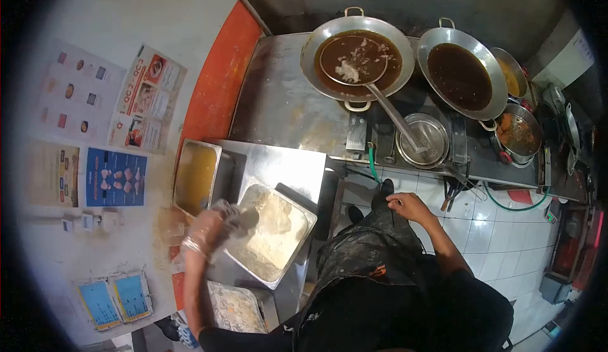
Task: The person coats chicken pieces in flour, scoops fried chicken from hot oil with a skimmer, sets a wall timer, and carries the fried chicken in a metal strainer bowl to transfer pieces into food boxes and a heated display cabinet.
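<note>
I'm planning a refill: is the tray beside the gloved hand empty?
No; pale powder lies spread inside the tray. I cannot tell how deep.

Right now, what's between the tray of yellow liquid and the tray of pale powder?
In the head view, your gloved left hand shows between the yellow liquid's tray and the powder tray.

The shirt (361, 320) is black; the apron (354, 247) dark, smudged, marked in orange; the left glove (212, 228) clear plastic.
</note>
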Demonstrator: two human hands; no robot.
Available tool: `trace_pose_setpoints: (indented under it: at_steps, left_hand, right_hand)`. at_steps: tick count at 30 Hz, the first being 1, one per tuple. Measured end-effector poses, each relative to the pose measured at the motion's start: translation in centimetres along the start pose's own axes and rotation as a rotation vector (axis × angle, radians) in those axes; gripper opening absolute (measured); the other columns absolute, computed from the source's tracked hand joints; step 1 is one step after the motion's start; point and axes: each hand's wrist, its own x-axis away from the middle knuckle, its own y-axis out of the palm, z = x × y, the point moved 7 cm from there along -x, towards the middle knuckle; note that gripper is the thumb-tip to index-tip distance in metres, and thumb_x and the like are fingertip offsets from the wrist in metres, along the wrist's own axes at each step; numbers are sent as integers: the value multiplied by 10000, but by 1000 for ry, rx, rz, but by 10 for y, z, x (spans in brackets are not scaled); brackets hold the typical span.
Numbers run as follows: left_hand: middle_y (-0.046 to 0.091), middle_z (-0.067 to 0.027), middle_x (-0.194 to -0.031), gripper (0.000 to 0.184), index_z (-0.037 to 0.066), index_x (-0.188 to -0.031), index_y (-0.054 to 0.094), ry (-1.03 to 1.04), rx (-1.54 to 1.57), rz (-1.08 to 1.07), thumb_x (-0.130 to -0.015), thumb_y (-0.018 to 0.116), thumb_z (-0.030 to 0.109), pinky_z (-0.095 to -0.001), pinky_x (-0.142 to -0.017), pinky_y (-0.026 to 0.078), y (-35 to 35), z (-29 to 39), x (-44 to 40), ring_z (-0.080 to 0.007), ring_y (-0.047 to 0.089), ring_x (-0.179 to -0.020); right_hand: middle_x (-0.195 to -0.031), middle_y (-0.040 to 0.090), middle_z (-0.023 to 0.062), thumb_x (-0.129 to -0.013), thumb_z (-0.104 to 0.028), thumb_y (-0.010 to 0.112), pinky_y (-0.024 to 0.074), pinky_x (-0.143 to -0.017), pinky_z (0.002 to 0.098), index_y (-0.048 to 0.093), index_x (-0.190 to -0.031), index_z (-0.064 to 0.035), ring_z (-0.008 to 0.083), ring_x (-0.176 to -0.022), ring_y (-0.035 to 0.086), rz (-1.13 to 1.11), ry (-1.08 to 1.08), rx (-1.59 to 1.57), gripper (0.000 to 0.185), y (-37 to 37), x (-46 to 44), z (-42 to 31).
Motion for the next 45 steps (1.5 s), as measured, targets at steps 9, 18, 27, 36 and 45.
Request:
trace_pose_setpoints:
  at_steps: [9, 18, 27, 36, 45]
  left_hand:
    - [618, -119, -1032, 294, 39, -1043, 614, 175, -182, 98, -767, 614, 137, -329, -850, 462, -139, 146, -197, -257, 592, -968]
    - [628, -163, -1014, 357, 58, -1053, 623, 386, -185, 193, -724, 620, 197, -340, -860, 452, -108, 229, -442, -280, 602, -950]
    - [595, -154, -1016, 329, 131, -1065, 619, 495, -353, 206, -765, 576, 259, -394, -899, 425, -109, 243, -480, -293, 557, -1011]
    - [621, -185, -903, 248, 11, -929, 629, 103, 111, 404, -742, 549, 152, -366, -778, 471, -152, 119, -169, -323, 599, -841]
    - [608, -152, -792, 118, 50, -864, 608, -232, 46, 672, -773, 537, 77, -381, -639, 468, 64, -70, 13, -295, 593, -728]
  right_hand:
    - [-972, 647, 125, -848, -215, 599, 476, -781, 331, 591, -1106, -52, 225, -842, 624, 132, 102, -275, 305, -66, 38, 12]
    - [-913, 651, 141, -798, -162, 631, 492, -710, 332, 615, -1036, -43, 251, -782, 644, 604, 332, -128, 266, -122, 125, 118]
    - [-858, 664, 118, -813, -142, 608, 494, -649, 306, 618, -1037, -46, 204, -661, 644, 582, 536, -261, 244, -116, 132, 148]
    - [-995, 625, 154, -847, -249, 601, 474, -685, 284, 573, -1123, -4, 195, -801, 617, 46, 255, -125, 371, -99, 24, 186]
    - [-887, 615, 41, -887, -295, 543, 438, -509, 234, 543, -1183, -62, 126, -667, 599, -97, 290, -234, 377, -63, -2, 212]
